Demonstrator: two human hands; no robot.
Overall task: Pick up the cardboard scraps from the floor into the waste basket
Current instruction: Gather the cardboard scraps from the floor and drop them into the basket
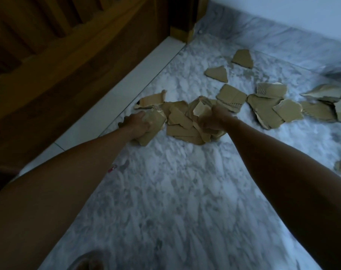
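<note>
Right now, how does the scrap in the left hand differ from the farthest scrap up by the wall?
The scrap in the left hand is gripped by the left hand and partly covered by it; the farthest scrap lies flat on the marble floor, untouched. The held one sits against the pile of scraps; the far one lies alone. Both are tan torn cardboard.

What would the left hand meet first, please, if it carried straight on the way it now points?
Probably the curled cardboard scrap lying just beyond it by the white floor strip. The left hand already grips one scrap, and depth is hard to judge here.
</note>
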